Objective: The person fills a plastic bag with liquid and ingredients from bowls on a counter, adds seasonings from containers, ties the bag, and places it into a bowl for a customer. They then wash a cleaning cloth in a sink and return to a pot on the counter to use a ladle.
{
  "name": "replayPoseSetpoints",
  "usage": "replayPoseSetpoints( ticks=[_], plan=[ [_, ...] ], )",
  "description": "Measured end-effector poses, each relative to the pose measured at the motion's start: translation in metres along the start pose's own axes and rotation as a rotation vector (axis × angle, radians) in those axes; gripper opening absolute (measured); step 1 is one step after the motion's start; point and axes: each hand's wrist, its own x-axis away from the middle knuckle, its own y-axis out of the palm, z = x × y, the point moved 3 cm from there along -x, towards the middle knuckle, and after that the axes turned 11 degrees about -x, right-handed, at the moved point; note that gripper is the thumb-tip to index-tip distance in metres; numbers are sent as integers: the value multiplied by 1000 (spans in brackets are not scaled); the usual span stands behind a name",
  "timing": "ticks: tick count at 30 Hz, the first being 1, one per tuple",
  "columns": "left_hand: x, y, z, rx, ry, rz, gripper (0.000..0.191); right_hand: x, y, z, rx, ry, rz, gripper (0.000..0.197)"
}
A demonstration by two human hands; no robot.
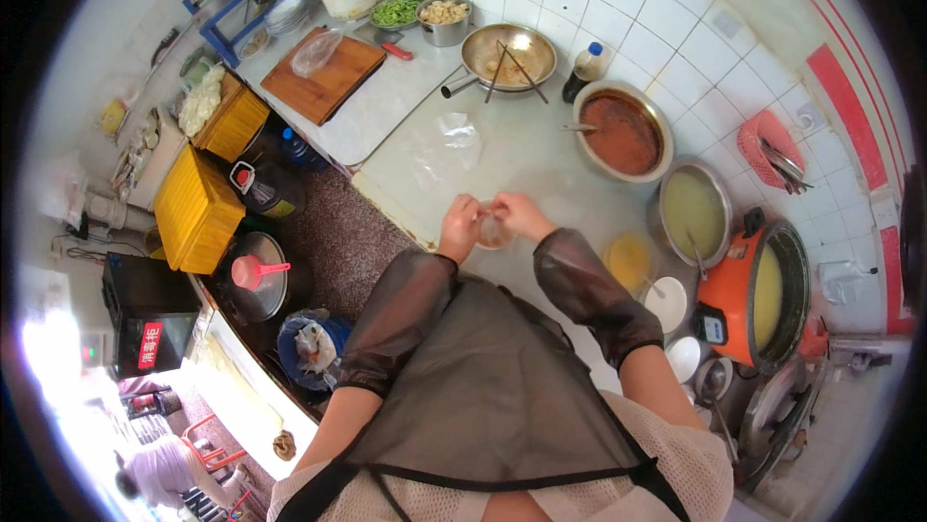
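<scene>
My left hand (pixel 460 226) and my right hand (pixel 523 215) meet over a small round bowl (pixel 495 238) near the counter's front edge. Thin clear plastic (pixel 494 221) is pinched in the fingertips of both; it looks like a bag around the bowl. What the bowl holds is blurred. Just beyond them, loose clear plastic bags (pixel 458 134) lie flat on the pale counter (pixel 405 181). Dark sheer sleeve covers are on both forearms.
At the back stands a steel wok (pixel 539 44) with chopsticks across it. To the right are a basin of red sauce (pixel 621 129), a pot of pale broth (pixel 691 207) and an orange cooker (pixel 739 297). A cutting board (pixel 324 75) lies left. Another person (pixel 170 468) bends at lower left.
</scene>
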Motion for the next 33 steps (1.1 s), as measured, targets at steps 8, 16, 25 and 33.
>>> replayPoseSetpoints(
  ticks=[8,16,25,33],
  plan=[
    [5,-4,2,55,-138,-41,12,2,3,10,270,-357,158,10],
    [-12,12,-57,298,-552,-58,19,6,7,6,60,-6,135,13],
    [-15,46,-210,-440,-1022,-161,67,13,-4,-17,-72,71,29,12],
    [-28,27,-144,1140,-942,-103,13,-3,-34,4,-205,96,229,23]
  ],
)
